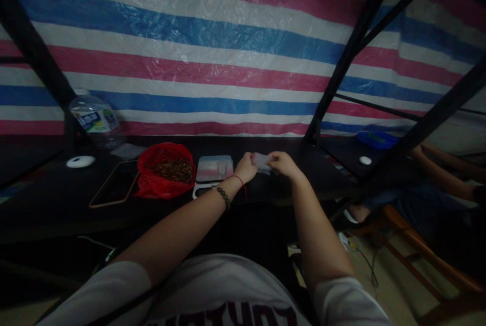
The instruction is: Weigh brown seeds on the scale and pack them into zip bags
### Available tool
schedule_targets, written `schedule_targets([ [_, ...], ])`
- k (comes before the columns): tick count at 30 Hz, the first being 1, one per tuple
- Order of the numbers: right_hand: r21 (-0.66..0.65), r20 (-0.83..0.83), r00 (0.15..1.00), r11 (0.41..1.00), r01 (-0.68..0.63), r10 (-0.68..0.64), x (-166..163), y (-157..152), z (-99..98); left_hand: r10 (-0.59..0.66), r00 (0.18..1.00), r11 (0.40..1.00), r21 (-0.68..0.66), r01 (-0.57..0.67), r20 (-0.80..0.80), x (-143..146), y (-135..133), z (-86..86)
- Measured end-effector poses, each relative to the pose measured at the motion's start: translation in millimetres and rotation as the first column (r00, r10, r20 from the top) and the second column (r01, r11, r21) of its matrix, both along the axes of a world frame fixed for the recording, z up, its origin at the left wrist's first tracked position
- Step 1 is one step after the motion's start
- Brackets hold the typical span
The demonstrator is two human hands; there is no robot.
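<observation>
Both my hands meet above the dark table, just right of a small digital scale (213, 170). My left hand (246, 167) and my right hand (283, 164) pinch the two ends of a small clear plastic bag (262, 161) held between them. The left wrist carries a red string and a bead bracelet. What is inside the bag is too dim to make out.
A red plastic bag (164, 171) with brown bits lies open left of the scale. A dark tablet (114, 184), a white round puck (80, 161) and a large water bottle (96, 119) stand further left. Another person's arms (448, 161) reach in at the right, by a wooden chair (421, 245).
</observation>
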State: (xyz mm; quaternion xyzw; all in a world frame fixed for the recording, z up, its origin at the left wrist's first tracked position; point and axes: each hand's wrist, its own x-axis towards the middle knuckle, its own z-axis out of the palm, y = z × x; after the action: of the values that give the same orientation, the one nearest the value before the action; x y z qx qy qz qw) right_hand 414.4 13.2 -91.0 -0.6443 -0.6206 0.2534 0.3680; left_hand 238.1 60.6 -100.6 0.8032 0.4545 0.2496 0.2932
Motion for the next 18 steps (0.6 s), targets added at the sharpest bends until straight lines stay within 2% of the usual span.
schedule_targets([
  [3, 0.075, -0.008, 0.996, 0.993, 0.087, -0.086, -1, -2, 4.5, 0.063, 0.986, 0.998, -0.019, -0.061, 0.153, 4, 3, -6.9],
  [6, 0.102, 0.065, 0.996, 0.993, 0.059, -0.066, -6, 2, -0.9, 0.156, 0.948, 0.985, -0.117, -0.128, 0.276, 7, 9, -15.7],
  [12, 0.101, 0.14, 0.99, 0.994, -0.051, 0.036, -10, 10, -18.1, 0.206, 0.935, 0.966, -0.215, -0.146, 0.288, 8, 14, -29.2],
  [18, 0.158, 0.003, 0.993, 0.981, -0.113, 0.114, -8, 12, -20.9, 0.217, 0.901, 0.97, -0.185, -0.157, 0.376, 11, 16, -30.9],
])
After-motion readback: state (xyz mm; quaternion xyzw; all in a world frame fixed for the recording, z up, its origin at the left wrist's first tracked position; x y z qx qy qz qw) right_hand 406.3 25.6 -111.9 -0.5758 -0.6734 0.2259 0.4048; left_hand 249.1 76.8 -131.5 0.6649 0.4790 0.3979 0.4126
